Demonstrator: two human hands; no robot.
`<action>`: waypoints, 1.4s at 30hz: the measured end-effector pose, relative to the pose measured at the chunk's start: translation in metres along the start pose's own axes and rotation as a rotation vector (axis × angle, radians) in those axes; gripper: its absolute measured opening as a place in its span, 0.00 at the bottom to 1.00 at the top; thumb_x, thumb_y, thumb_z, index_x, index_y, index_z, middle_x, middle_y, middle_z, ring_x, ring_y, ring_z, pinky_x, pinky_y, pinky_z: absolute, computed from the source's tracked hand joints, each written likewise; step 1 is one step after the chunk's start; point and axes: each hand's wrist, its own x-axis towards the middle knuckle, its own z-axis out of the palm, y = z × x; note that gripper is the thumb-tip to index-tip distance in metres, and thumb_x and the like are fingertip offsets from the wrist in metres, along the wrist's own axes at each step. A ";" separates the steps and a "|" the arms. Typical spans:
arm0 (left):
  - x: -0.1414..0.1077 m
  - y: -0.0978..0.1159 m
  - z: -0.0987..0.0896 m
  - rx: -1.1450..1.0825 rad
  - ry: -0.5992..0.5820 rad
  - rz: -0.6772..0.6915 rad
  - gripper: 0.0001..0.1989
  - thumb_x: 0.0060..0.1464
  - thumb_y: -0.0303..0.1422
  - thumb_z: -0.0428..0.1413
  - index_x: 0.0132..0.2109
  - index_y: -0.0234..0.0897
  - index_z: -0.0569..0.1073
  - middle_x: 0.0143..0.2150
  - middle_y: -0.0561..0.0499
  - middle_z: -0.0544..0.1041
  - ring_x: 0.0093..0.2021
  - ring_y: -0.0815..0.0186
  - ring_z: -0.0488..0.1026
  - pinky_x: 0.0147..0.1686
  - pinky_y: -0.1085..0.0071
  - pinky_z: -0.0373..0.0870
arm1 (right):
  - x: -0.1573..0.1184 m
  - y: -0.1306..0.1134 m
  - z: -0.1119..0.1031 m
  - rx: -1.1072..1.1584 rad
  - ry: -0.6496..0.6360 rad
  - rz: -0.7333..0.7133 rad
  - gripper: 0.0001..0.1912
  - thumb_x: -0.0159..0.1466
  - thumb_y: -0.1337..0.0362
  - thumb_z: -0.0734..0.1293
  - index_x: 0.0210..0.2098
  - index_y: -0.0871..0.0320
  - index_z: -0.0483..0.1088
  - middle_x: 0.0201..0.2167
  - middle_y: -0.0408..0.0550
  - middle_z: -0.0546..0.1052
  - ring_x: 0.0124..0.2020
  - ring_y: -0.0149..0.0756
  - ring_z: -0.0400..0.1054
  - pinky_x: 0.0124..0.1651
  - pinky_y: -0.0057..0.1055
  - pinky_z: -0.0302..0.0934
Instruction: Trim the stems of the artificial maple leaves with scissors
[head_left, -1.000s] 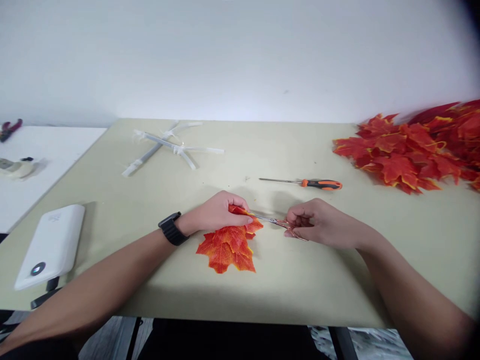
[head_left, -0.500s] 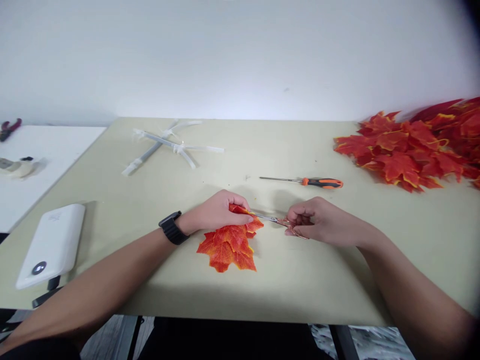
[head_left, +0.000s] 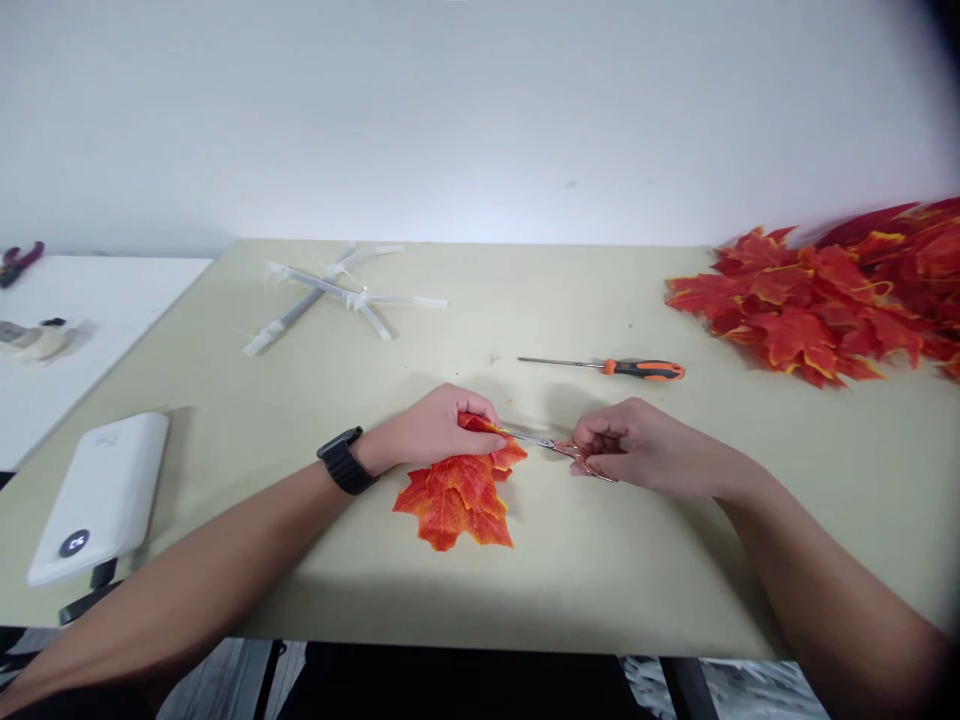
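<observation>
Orange-red artificial maple leaves are pinched in my left hand, thumb on top, low over the middle of the table. My right hand grips the copper-coloured handles of small scissors. The silver blades point left and reach the edge of the leaves beside my left fingertips. Where the blade tips end is hidden by the leaves and fingers. A screwdriver with an orange and black handle lies just beyond my right hand.
A heap of red maple leaves lies at the back right. Joined translucent tubes lie at the back left. A white power bank with a plugged cable sits near my left forearm. Pliers rest on a white surface at far left.
The hands, leaves and scissors keep nearly the same place. The whole view has shifted very slightly.
</observation>
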 end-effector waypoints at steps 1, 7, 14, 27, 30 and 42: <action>0.000 0.000 0.000 -0.004 -0.003 -0.002 0.12 0.57 0.40 0.65 0.36 0.34 0.79 0.31 0.52 0.77 0.29 0.71 0.70 0.29 0.76 0.64 | 0.000 0.000 0.000 -0.003 0.000 -0.001 0.12 0.64 0.54 0.69 0.29 0.56 0.72 0.24 0.41 0.70 0.25 0.30 0.56 0.27 0.30 0.49; 0.000 0.001 0.000 0.008 0.003 -0.035 0.10 0.57 0.38 0.64 0.36 0.35 0.80 0.30 0.53 0.76 0.29 0.72 0.69 0.29 0.76 0.64 | 0.000 0.000 -0.001 -0.006 -0.006 -0.004 0.11 0.64 0.55 0.68 0.30 0.55 0.73 0.24 0.41 0.70 0.25 0.30 0.57 0.27 0.30 0.47; 0.000 0.003 0.000 0.017 0.000 -0.042 0.10 0.56 0.38 0.64 0.35 0.35 0.79 0.29 0.53 0.76 0.28 0.71 0.69 0.28 0.76 0.63 | -0.001 -0.001 -0.001 -0.010 0.006 0.000 0.12 0.64 0.55 0.68 0.30 0.56 0.74 0.25 0.42 0.72 0.25 0.30 0.57 0.27 0.30 0.48; 0.000 0.004 0.000 -0.006 -0.019 -0.044 0.11 0.58 0.39 0.63 0.37 0.35 0.77 0.32 0.53 0.77 0.30 0.71 0.70 0.30 0.76 0.65 | -0.001 0.002 -0.002 0.000 0.012 0.000 0.11 0.63 0.55 0.69 0.31 0.56 0.74 0.27 0.43 0.75 0.27 0.31 0.60 0.28 0.30 0.51; 0.000 0.005 0.000 -0.012 -0.010 0.015 0.09 0.57 0.37 0.63 0.39 0.36 0.75 0.35 0.53 0.76 0.32 0.70 0.71 0.32 0.75 0.67 | 0.000 0.002 -0.002 0.008 0.015 0.005 0.11 0.63 0.55 0.69 0.31 0.56 0.73 0.28 0.44 0.76 0.27 0.31 0.61 0.29 0.30 0.52; 0.002 -0.003 -0.002 -0.133 -0.094 0.044 0.13 0.59 0.32 0.61 0.50 0.39 0.69 0.32 0.57 0.71 0.28 0.73 0.65 0.29 0.76 0.61 | 0.000 0.005 -0.006 -0.027 0.035 0.005 0.11 0.64 0.56 0.68 0.31 0.56 0.73 0.26 0.42 0.73 0.26 0.30 0.57 0.28 0.30 0.49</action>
